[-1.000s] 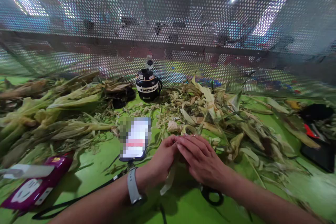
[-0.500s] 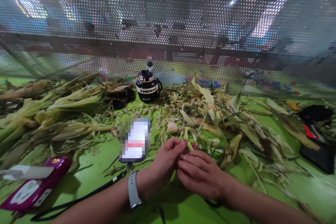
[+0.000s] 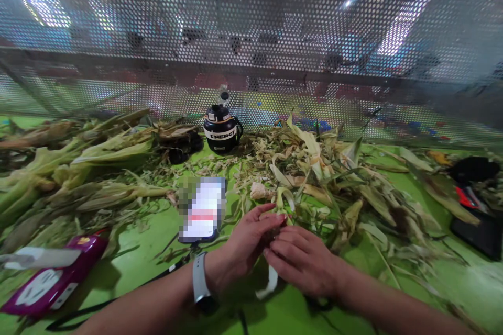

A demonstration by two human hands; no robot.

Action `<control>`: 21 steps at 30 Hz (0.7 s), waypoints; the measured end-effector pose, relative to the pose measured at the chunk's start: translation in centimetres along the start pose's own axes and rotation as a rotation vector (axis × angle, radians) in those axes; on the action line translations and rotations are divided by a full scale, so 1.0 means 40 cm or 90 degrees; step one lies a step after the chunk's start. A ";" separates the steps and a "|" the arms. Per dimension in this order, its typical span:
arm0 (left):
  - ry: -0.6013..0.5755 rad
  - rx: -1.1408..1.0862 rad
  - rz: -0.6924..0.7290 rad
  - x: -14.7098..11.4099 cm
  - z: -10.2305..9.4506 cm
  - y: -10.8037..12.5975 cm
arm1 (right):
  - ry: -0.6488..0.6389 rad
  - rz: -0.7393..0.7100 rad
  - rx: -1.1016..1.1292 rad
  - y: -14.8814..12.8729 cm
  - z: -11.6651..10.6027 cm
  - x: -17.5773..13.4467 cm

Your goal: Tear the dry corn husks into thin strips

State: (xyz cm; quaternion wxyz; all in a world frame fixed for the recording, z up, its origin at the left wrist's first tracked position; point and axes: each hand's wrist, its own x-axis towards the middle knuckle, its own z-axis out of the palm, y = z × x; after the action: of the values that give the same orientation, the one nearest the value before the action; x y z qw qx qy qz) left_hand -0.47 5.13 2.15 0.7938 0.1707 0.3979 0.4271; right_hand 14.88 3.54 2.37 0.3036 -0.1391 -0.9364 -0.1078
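My left hand, with a grey watch strap at the wrist, meets my right hand in front of the husk pile. The thumb and fingers of my left hand come together over a corn husk strip. A pale end of that corn husk strip hangs down between the hands and curls above the green table. Curled fingers of my right hand close around the strip's upper part, which is hidden. Just beyond the fingertips lies a folded light-green husk piece.
Loose husks heap at centre right, and longer leafy husks at left. A lit phone, a black mug, a purple pack and a dark flat object lie around. A perforated metal screen closes off the back.
The pale strip end now hangs below my hands, where none showed before. My left fingers have lifted and straightened somewhat. The right hand has barely shifted.
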 end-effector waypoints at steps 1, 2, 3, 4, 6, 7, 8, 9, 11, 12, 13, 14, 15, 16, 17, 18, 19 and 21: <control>0.000 0.004 -0.008 0.001 0.000 0.001 | 0.006 -0.004 0.009 0.000 -0.005 0.001; -0.003 0.007 -0.017 0.003 0.000 0.002 | 0.015 -0.008 0.017 0.001 -0.009 0.003; -0.014 0.009 -0.036 0.006 -0.001 0.003 | 0.025 -0.011 0.024 0.002 -0.012 0.004; -0.033 0.010 -0.068 0.009 -0.003 0.005 | 0.036 -0.014 0.031 0.003 -0.014 0.005; -0.074 0.011 -0.143 0.018 -0.009 0.007 | 0.052 -0.016 0.045 0.006 -0.017 0.005; -0.088 0.011 -0.175 0.023 -0.012 0.008 | 0.056 -0.015 0.052 0.008 -0.018 0.005; -0.096 0.009 -0.192 0.027 -0.016 0.009 | 0.060 -0.014 0.060 0.010 -0.019 0.005; -0.099 0.007 -0.189 0.030 -0.019 0.009 | 0.062 -0.012 0.067 0.011 -0.020 0.005; -0.096 0.008 -0.144 0.034 -0.022 0.009 | 0.068 -0.003 0.075 0.014 -0.023 0.004; -0.095 0.011 -0.119 0.033 -0.021 0.009 | 0.071 0.002 0.075 0.015 -0.024 0.004; -0.091 0.015 -0.098 0.030 -0.019 0.008 | 0.074 0.006 0.072 0.015 -0.025 0.004; -0.088 0.019 -0.090 0.027 -0.015 0.008 | 0.079 0.010 0.068 0.016 -0.026 0.004; -0.090 0.023 -0.095 0.022 -0.011 0.007 | 0.081 0.011 0.064 0.017 -0.027 0.004; -0.096 0.024 -0.111 0.016 -0.006 0.007 | 0.082 0.012 0.061 0.017 -0.028 0.004; -0.107 0.025 -0.138 0.011 -0.001 0.006 | 0.080 0.010 0.060 0.018 -0.028 0.003; -0.119 0.027 -0.170 0.006 0.003 0.006 | 0.077 0.007 0.062 0.018 -0.028 0.002; -0.130 0.029 -0.192 0.003 0.007 0.005 | 0.075 0.004 0.067 0.018 -0.028 0.001; -0.129 0.036 -0.177 0.001 0.009 0.004 | 0.068 -0.004 0.080 0.018 -0.026 -0.003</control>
State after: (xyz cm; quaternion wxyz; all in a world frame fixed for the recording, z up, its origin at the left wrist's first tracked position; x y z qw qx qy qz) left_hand -0.24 5.28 2.45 0.8761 0.1789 0.3475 0.2824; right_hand 15.74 3.90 3.20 0.3608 -0.1107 -0.9243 -0.0570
